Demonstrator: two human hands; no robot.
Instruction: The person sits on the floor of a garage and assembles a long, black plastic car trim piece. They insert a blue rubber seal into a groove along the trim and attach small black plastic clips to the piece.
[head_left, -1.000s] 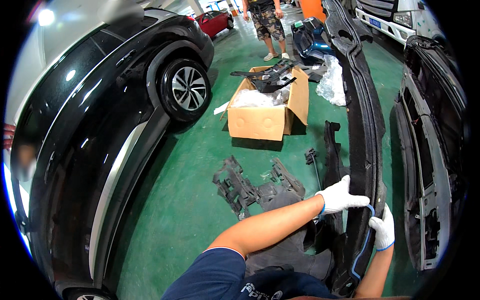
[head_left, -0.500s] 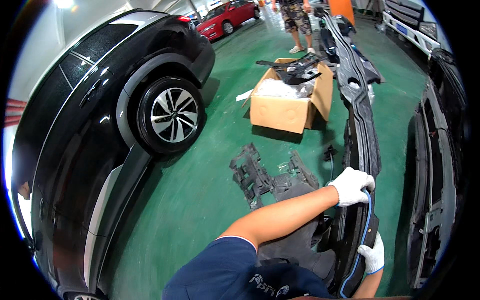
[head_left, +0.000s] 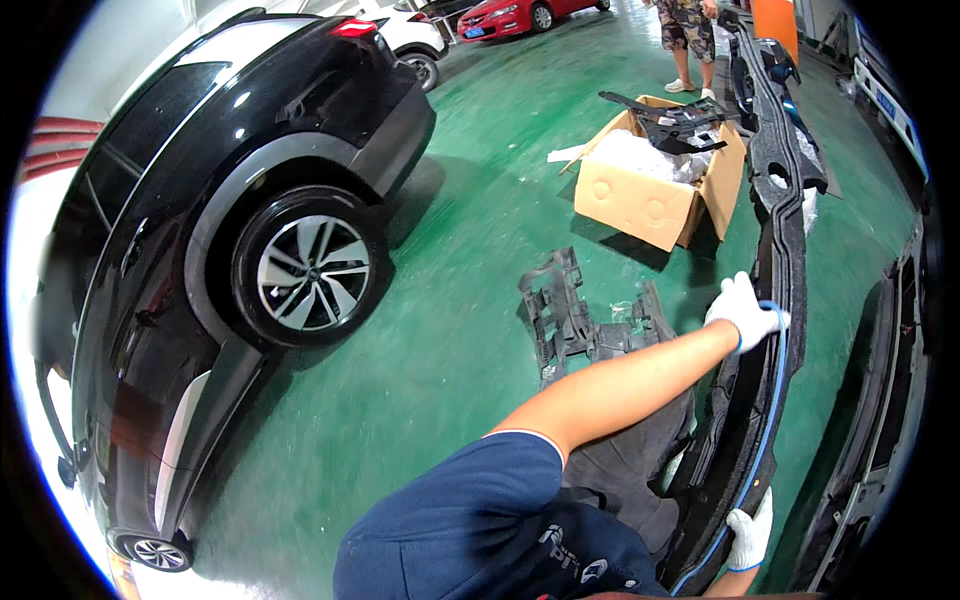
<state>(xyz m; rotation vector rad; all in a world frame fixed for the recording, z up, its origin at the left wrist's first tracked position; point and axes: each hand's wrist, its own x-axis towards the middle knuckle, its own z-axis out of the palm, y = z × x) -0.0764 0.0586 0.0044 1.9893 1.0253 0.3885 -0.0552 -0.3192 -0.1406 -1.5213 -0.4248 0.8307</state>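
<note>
Tubing [head_left: 777,390], thin and blue, lies lengthwise along a long black bumper-like part [head_left: 786,230] in front of a person [head_left: 455,510] in a navy shirt. The white-gloved left hand [head_left: 745,310] is farther from the body, at the part's left side, fingers touching the tubing where it bends; whether that grip is clamped on it, one cannot tell. The white-gloved right hand [head_left: 750,530] sits lower, close to the body, against the part's right edge and just beside the tubing; its grip is half hidden, so apart or together cannot be told. From the left grip, the nearer at the bend, the tubing curves toward the person and slants left past the right grip, following the part's long axis. The part also stretches well beyond the left grip, away from the person. Left of that grip, dark plastic pieces [head_left: 568,315] lie on green floor [head_left: 440,340]; beyond it stands an open cardboard box [head_left: 625,205]; farthest left is a black car [head_left: 300,100]. Right of both grips is a long dark panel [head_left: 882,420].
</note>
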